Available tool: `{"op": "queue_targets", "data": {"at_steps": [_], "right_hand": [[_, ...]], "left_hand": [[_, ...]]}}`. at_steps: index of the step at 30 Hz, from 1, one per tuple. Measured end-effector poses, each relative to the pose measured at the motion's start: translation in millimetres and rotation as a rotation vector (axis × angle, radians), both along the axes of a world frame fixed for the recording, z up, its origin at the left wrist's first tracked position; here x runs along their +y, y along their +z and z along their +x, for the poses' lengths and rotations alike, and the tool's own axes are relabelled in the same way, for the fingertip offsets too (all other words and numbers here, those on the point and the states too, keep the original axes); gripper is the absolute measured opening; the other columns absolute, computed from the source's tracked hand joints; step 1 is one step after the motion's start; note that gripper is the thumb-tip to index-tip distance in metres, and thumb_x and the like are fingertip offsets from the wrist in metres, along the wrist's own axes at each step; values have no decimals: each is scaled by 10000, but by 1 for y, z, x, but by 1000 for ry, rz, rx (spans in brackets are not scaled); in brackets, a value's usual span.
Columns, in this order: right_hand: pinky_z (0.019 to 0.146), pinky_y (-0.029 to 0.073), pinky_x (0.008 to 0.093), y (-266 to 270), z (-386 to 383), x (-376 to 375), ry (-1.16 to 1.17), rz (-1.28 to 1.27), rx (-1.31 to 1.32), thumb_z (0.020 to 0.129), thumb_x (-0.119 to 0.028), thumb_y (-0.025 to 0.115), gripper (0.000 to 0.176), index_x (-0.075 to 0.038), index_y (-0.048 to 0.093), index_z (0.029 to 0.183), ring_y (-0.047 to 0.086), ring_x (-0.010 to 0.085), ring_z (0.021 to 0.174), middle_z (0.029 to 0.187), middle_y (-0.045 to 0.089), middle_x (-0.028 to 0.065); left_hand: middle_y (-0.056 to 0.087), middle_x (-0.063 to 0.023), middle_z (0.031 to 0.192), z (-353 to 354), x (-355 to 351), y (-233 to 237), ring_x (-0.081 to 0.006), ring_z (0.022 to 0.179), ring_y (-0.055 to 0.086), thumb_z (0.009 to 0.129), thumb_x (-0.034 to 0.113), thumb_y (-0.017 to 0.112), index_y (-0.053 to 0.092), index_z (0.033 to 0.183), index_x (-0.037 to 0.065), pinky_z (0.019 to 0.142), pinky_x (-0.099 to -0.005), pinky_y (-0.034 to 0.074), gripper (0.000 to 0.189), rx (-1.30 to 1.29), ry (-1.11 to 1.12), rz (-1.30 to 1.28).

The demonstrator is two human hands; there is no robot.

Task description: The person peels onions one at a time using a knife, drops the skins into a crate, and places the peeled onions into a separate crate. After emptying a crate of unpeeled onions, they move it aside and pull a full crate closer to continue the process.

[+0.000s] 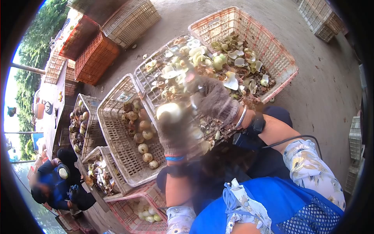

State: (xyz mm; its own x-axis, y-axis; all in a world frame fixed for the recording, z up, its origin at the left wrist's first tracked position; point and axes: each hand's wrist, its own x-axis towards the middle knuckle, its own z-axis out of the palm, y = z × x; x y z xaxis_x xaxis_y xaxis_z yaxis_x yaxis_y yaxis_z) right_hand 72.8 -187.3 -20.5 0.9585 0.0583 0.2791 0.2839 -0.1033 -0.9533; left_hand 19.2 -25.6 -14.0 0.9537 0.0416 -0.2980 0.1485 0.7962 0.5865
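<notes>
My left hand (173, 136), in a brown knitted glove with a blue band at the wrist, is blurred by motion. A peeled white onion (169, 112) sits in its fingers, above the near edge of a mesh crate lid or rack (154, 62) strewn with peelings. My right hand (216, 99), gloved alike, is curled close beside it. Something pale shows at its fingertips, too smeared to name. Onion skins and cut pieces (231, 80) lie beyond my right hand. Unpeeled onions (143, 148) rest in the crate left of my left hand.
A red-and-white crate (272, 46) holding peelings stands ahead. On the left are a pale crate (107, 117), a crate of dark onions (91, 103) and a pink crate (128, 216) with peeled onions. Orange crates (93, 58) are stacked behind. A co-worker (58, 183) holds an onion.
</notes>
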Motion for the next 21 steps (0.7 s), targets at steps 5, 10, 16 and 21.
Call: {"op": "queue_targets", "data": {"at_steps": [5,10,16,21], "right_hand": [[677,530,334,30,20,-26,60,-714,5,846,-120,677,289,-27,650,1118,676,238,804,876,688,117],[703,541,337,39,-8,-4,232,22,238,831,-203,729,319,-31,665,1092,682,235,798,875,706,103],[479,458,226,46,-13,-8,452,422,759,846,-116,699,322,-36,628,1149,606,95,596,831,697,72],[611,533,315,36,-16,-2,419,321,576,824,-122,692,308,-35,632,1113,676,197,715,828,695,115]], "left_hand": [[620,-167,1170,11,0,19,-356,1132,586,779,328,711,533,1227,27,1016,-521,477,569,-274,-66,-283],[606,-170,1192,2,7,-9,-362,1124,587,740,390,722,496,1306,56,994,-523,479,695,-247,-30,1138],[538,-138,1269,-13,-6,-14,-271,1138,566,873,179,662,357,1421,92,928,-399,514,633,-296,-46,782],[566,-68,1219,0,-3,-23,-230,1108,575,880,295,706,428,1359,88,886,-361,520,591,-275,20,787]]}}
